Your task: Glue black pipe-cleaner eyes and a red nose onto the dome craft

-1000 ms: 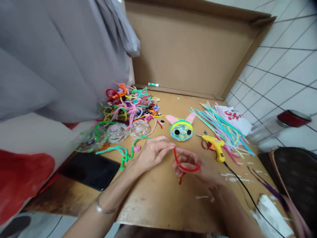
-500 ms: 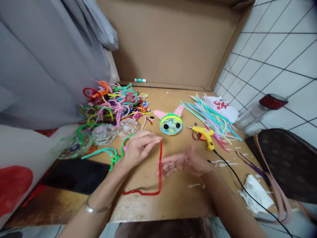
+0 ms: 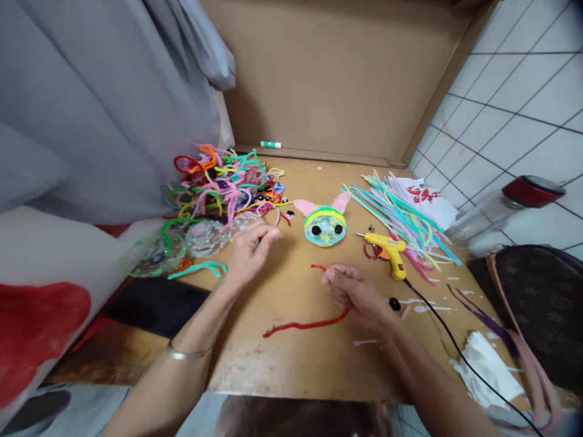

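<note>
My right hand (image 3: pixel 350 286) is closed on a red pipe cleaner (image 3: pixel 303 326). One short end sticks out past the thumb, and the longer part trails below the hand toward the left. My left hand (image 3: pixel 252 247) is curled closed near the clear discs; a speck of green shows between its fingers, but what it holds is hidden. Beyond the hands lies a round clear animal face (image 3: pixel 325 232) with pink ears, black eyes and a yellow-green band. To its right rests a yellow glue gun (image 3: pixel 385 246).
A tangled heap of coloured pipe cleaners (image 3: pixel 228 188) lies at the left, with clear discs (image 3: pixel 207 238) and a black phone-like slab (image 3: pixel 159 306) nearer. Straight pipe cleaners (image 3: pixel 401 209), a bottle (image 3: pixel 501 209), a brown bag (image 3: pixel 537 309) and crumpled tissue (image 3: pixel 489 367) line the right. A glue stick (image 3: pixel 271 145) lies at the back.
The red pipe cleaner has passed from my left hand to my right, which was open and has closed on it. My left hand has curled up. The view has shifted slightly.
</note>
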Available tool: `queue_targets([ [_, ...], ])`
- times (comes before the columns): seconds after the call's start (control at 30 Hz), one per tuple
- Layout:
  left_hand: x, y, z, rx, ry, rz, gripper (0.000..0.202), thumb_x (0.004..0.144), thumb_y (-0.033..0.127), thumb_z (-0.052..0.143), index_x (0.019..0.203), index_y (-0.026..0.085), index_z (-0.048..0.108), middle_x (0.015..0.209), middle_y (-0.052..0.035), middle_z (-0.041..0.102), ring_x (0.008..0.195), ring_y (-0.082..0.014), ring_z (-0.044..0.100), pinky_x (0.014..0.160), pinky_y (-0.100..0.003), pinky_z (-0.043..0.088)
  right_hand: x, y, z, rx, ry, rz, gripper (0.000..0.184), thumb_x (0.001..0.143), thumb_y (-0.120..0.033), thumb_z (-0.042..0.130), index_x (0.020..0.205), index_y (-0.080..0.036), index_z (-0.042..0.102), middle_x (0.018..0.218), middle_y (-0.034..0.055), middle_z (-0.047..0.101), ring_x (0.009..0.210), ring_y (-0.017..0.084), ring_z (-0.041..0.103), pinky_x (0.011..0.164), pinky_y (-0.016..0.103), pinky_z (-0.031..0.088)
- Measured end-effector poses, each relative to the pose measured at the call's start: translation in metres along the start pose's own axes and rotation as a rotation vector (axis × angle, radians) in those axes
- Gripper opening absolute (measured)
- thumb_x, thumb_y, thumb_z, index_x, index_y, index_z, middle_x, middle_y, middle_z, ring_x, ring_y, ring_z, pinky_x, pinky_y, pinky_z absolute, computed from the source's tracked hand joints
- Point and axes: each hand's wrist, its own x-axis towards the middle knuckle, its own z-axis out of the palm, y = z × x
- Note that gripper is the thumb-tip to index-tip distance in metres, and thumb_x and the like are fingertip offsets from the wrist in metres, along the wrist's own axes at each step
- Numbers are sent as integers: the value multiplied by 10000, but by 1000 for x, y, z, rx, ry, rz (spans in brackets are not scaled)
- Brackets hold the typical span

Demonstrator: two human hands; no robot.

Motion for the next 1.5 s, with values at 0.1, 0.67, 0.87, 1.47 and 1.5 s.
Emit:
queue_targets([
  [0.1,0,-6,-5,21,13,-57,314,894,306,478,622,165,549,586,1,523,565,-115,477,584,-250,362,0,-2,-7,14,-20,52,360,694,-479,704,688,-153,552,406,-141,242,374,17,132,398,211,79],
  [0.67,-21,19,35,-866,-585,-691,391,687,500,708,714,115,648,589,-2,567,468,-44,376,435,-187,238,4,-5,-6,-477,80,-26,372,715,-531,628,653,-165,641,430,-93,278,451,61,208,464,230,135],
  [0.87,-22,17,36,-1016,-648,-851,375,625,448,781,716,99,675,619,-30,598,462,-28,394,419,-170,215,4,-5,-9,-575,65,-142,311,747,-466,616,672,-168,658,593,-24,551,604,111,453,590,235,331],
  [1.47,-27,24,49,-1249,-251,-980,295,548,270,858,720,101,687,621,-2,625,508,-19,497,486,-136,369,2,4,4,-588,276,-324,284,803,-428,545,702,-165,581,593,-28,442,556,94,365,524,230,297],
  [1.5,-27,24,50,-1237,-227,-976,303,550,280,856,720,98,682,619,1,621,500,-16,489,480,-136,363,2,5,6,-595,275,-332,281,812,-421,538,703,-165,578,596,-27,443,558,93,369,525,227,302],
])
